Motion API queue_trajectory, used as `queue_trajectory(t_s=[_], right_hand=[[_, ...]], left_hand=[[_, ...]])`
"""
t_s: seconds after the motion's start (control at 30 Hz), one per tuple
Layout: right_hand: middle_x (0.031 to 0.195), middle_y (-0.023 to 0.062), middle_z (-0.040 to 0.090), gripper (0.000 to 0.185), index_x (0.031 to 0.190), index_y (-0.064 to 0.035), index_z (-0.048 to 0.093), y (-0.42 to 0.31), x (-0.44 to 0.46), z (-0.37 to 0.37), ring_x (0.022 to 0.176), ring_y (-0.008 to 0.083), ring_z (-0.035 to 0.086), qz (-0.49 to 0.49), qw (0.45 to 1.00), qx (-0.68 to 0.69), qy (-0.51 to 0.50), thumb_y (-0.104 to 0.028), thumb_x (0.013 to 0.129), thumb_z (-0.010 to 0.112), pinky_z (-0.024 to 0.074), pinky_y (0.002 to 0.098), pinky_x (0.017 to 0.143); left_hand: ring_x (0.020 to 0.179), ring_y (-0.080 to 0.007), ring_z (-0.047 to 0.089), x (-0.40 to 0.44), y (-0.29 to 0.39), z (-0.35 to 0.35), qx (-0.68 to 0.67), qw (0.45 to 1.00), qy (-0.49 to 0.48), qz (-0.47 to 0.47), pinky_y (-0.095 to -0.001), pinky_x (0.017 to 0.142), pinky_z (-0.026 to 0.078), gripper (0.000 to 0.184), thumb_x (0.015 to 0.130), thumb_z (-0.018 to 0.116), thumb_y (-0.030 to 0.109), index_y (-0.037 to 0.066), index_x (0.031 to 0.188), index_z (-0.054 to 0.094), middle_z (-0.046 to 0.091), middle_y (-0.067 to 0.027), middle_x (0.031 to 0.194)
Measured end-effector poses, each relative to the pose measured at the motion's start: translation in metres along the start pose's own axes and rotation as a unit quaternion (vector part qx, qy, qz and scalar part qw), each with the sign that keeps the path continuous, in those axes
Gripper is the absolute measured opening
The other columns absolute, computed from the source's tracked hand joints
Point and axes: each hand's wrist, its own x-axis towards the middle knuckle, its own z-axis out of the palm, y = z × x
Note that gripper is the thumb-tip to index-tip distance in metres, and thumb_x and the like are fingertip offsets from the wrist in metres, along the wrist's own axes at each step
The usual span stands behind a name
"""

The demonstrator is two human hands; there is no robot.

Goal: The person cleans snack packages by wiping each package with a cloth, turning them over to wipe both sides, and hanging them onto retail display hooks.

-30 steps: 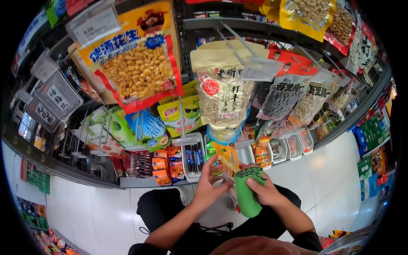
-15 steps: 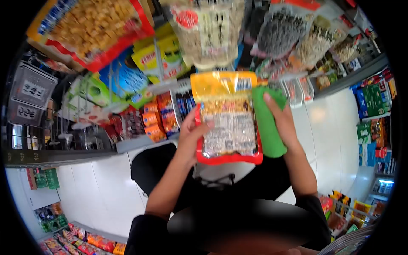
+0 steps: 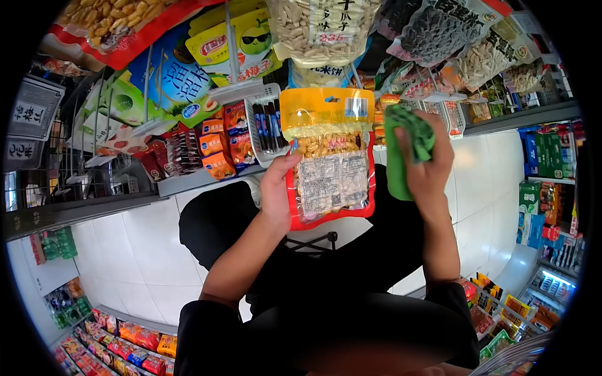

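A snack bag of peanuts (image 3: 332, 182), with a yellow top, a red border and a clear window, is held up in front of me with its printed back and barcode facing me. My left hand (image 3: 279, 188) grips its left edge, thumb on the front and the other fingers hidden behind. To the right of the bag, my right hand (image 3: 429, 160) holds a bunched green cloth (image 3: 396, 166), apart from the bag. Part of the cloth folds up between the thumb and fingers.
Ahead are shelves with hanging snack bags, including a sunflower seed bag (image 3: 326, 31) and a blue bag (image 3: 172, 81). A white basket (image 3: 251, 135) of dark packets stands on the shelf edge, near orange packets (image 3: 216, 144). White floor tiles (image 3: 135, 257) lie below; more stocked shelves (image 3: 141, 341) stand behind.
My right hand with the green cloth has come away from the bag's right edge and turned, bunching the cloth. The bag stays in my left hand, slightly higher. The view has shifted a little.
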Motion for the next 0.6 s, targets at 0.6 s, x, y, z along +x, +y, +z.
queue_trajectory(t_s=[0.6], right_hand=[[0.097, 0.0139, 0.066, 0.044, 0.113, -0.0042, 0.068, -0.005, -0.002, 0.006, 0.088, 0.0368, 0.064, -0.024, 0.992, -0.042, -0.118, -0.004, 0.071, 0.077, 0.0532, 0.0399, 0.074]], left_hand=[[0.125, -0.0378, 0.06, 0.004, -0.001, -0.009, -0.078, 0.994, -0.073, 0.027, -0.0531, 0.107, 0.048, 0.059, 0.099, 0.046, 0.033, -0.003, 0.145, 0.045, 0.058, -0.0235, 0.14]])
